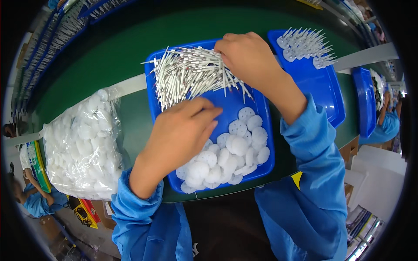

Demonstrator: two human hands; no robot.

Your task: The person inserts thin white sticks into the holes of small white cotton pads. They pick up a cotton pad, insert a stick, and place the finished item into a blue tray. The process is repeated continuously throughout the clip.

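Note:
A blue tray (267, 143) stands in front of me. Its far half holds a heap of thin white sticks (183, 74), some with dark tips. White round discs (237, 145) with small holes are piled in its near right part. My left hand (185, 128) hovers over the tray's middle, between sticks and discs, its fingers curled together; what they hold, if anything, is hidden. At the far right edge of the heap, my right hand (248, 56) is closed with fingertips down by the sticks. Its fingertips are out of sight, so I cannot make out what it grips.
To the left lies a clear plastic bag (82, 145) full of white discs. A second blue tray (311, 85) at the right carries rows of discs with sticks standing in them (305, 45). Another blue tray (365, 102) is farther right. Co-workers in blue sleeves sit at both sides.

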